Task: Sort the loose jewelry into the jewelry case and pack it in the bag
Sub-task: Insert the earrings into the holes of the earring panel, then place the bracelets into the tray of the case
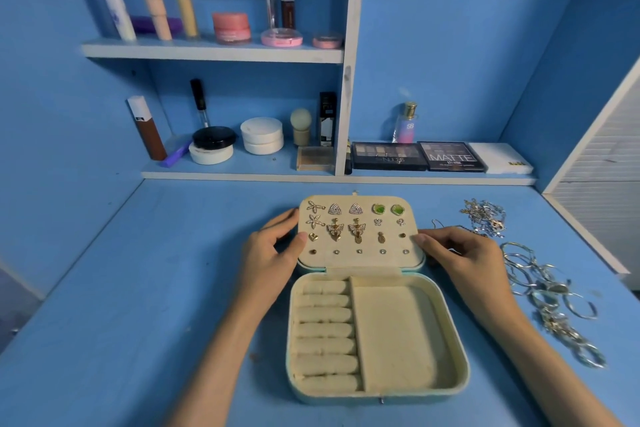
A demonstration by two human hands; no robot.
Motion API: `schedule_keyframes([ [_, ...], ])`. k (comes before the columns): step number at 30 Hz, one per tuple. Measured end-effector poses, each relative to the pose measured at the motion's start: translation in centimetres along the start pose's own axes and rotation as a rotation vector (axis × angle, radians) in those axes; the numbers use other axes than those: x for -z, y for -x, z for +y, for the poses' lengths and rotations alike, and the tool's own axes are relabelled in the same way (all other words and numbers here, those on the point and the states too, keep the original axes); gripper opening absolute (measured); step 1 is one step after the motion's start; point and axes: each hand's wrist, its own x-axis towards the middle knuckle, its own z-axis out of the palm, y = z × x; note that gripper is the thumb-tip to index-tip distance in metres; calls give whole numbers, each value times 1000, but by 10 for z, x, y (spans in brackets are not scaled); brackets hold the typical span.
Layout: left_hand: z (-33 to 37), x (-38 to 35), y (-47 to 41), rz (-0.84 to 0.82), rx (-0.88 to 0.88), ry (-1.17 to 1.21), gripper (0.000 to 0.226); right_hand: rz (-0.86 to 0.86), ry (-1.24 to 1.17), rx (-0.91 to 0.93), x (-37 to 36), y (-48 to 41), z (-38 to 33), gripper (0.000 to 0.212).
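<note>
Jewelry case (377, 392) open flat on blue desk (138, 288), centre of view, base nearest the person, lid side away

Base: left column of cream ring rolls (325, 329), nothing in the slots. Right is one wide tray compartment (398, 333), bare lining

Earring panel (360, 258) lies over the lid half and is loaded. Top row: flower stud, two triangle studs, two green studs (388, 209). Below that: second flower stud, two gold butterfly drops (346, 229), small silver pieces, a heart, a pineapple. Bottom row is tiny studs

Left hand (273, 250) at panel's left edge: thumb on the top face near the heart stud, fingers curled round the outer edge, pinching it. Right hand (457, 253) mirrors it on the right edge: thumb tip on the panel corner, fingers bent behind the rim. Fingertips there are hidden by the case, so grip depth can't be told

Loose jewelry on desk, right of the case, apart from it: tangle of silver chains (483, 217) just behind the right hand, then a string of bangles and hoops (540, 284) running toward the near right edge

Background: shelf unit with cosmetics, eyeshadow palettes (388, 156), perfume bottle (407, 123)
</note>
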Motion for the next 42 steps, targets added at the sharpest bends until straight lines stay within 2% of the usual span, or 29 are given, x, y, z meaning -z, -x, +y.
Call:
schedule_keyframes([
  [9,-7,0,-2,-1,23,-33,37,16,-6,-8,-1,-1,1,8],
  [15,-3,-1,-1,-9,69,53,60,-3,2,21,-1,-2,3,4],
  [24,4,2,4,-25,68,-15,66,-12,101,76,-1,-5,7,5],
  [28,3,4,4,-23,35,-73,63,-4,287,169,18,-9,-2,7],
  [31,5,4,5,-15,36,-68,60,-46,603,154,51,-22,-11,9],
  [34,5,4,4,-5,43,-46,55,-229,894,33,87,-35,-17,29],
  [38,4,4,4,-11,33,-41,58,-513,1087,-221,105,-42,-23,69],
  [40,3,4,4,-6,27,-38,63,-574,1157,-240,105,-42,-20,85],
  [42,1,4,3,5,24,-34,64,-577,1161,-222,104,-42,-18,90],
])
